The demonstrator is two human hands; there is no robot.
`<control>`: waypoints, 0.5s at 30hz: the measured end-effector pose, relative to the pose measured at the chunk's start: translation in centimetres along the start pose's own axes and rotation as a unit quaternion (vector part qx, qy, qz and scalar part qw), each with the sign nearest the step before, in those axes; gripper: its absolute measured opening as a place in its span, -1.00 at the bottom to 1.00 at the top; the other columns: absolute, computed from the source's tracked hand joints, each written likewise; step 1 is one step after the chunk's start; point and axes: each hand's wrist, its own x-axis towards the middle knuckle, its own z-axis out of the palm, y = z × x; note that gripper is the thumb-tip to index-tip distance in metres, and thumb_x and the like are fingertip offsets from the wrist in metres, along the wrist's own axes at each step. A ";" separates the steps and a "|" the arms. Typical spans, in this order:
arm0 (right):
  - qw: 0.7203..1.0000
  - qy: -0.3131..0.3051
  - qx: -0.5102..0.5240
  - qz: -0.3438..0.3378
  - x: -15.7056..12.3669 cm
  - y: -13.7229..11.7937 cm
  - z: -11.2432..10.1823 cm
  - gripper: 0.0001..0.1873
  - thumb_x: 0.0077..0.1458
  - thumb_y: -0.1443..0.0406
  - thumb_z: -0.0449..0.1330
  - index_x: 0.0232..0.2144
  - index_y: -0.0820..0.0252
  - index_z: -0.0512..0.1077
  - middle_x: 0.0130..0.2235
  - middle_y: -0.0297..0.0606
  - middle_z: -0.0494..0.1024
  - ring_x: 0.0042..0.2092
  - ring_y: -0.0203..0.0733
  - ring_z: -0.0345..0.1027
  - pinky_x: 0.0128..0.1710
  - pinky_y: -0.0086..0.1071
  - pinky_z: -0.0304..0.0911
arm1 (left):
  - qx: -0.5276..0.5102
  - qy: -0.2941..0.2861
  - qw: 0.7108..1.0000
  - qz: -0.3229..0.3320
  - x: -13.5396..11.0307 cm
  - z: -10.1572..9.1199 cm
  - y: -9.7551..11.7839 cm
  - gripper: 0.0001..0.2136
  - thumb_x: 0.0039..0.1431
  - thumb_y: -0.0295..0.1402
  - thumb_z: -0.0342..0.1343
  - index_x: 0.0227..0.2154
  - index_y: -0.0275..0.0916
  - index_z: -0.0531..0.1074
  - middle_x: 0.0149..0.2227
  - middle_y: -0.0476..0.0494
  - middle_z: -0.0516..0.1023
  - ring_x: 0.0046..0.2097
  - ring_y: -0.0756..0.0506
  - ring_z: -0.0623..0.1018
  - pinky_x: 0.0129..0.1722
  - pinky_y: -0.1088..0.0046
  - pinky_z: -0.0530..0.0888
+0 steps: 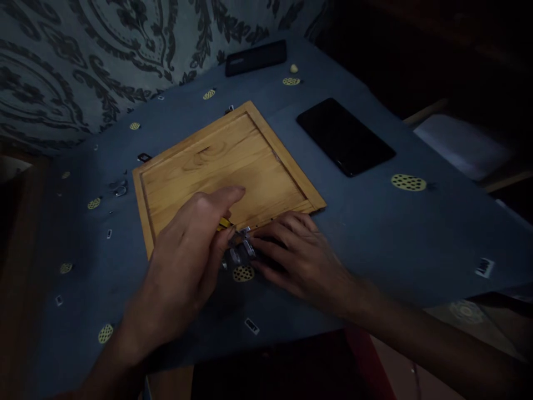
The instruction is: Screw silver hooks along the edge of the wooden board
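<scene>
A square wooden tray lies on a blue cloth with yellow dotted spots. My left hand rests over the tray's near edge, its fingers curled round a thin yellow-handled tool, forefinger stretched forward. My right hand lies next to it on the cloth, fingertips pinched on a small shiny metal part at the tray's near edge. What the part is I cannot make out.
A black phone lies right of the tray, another dark flat device at the far edge. Small metal bits sit left of the tray. Patterned fabric rises behind; the table's edge runs near my wrists.
</scene>
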 end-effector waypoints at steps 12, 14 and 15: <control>0.999 -0.012 -0.043 -0.016 0.2 -0.3 0.3 -0.84 0.33 0.31 0.18 -0.16 0.21 0.56 -0.16 -0.22 0.62 -0.12 -0.12 0.33 -0.04 -0.18 0.18 | 0.005 0.008 1.000 -0.001 0.1 0.1 -0.1 -0.66 0.38 -0.48 0.03 0.17 -0.13 0.30 -0.05 -0.08 0.53 -0.02 -0.08 0.57 0.00 0.40 0.56; 0.999 -0.015 -0.046 -0.018 0.2 -0.2 0.3 -0.83 0.34 0.29 0.16 -0.16 0.20 0.56 -0.17 -0.22 0.61 -0.13 -0.12 0.32 -0.05 -0.18 0.18 | 0.000 0.010 1.000 -0.003 0.1 0.1 -0.2 -0.66 0.37 -0.48 0.04 0.16 -0.13 0.30 -0.06 -0.08 0.54 -0.03 -0.08 0.58 -0.01 0.40 0.56; 0.999 -0.017 -0.047 -0.020 0.2 -0.2 0.2 -0.82 0.34 0.29 0.16 -0.16 0.20 0.56 -0.17 -0.23 0.61 -0.13 -0.12 0.32 -0.06 -0.18 0.19 | -0.004 0.011 1.000 -0.002 0.1 0.1 -0.2 -0.66 0.36 -0.48 0.05 0.15 -0.13 0.31 -0.06 -0.07 0.54 -0.03 -0.08 0.58 -0.01 0.40 0.56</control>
